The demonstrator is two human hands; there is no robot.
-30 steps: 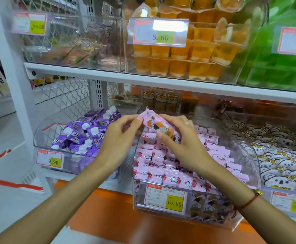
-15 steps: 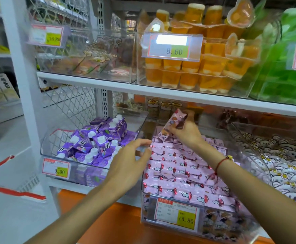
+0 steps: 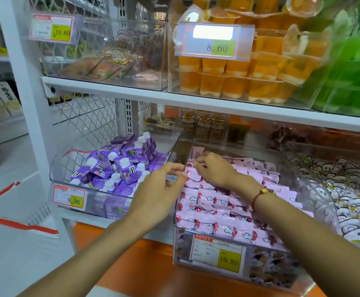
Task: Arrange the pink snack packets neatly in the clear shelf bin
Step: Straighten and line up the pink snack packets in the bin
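The pink snack packets (image 3: 224, 202) lie in rows filling the clear shelf bin (image 3: 316, 183), above its 15.80 price tag (image 3: 217, 252). The right hand (image 3: 215, 170) rests at the back rows, fingers curled onto a packet; whether they pinch it I cannot tell. The left hand (image 3: 159, 189) hovers at the bin's left edge, fingers loosely curled, holding nothing.

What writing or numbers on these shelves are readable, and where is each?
"16.80": tag on the upper left bin.
"8.60": tag on the orange jelly cups' bin.
"9.90": tag on the purple cartons' bin.
"15.80": tag on the pink packets' bin.
"Condorito", faintly: a purple carton.
Small print on the tags and packets is too blurred.
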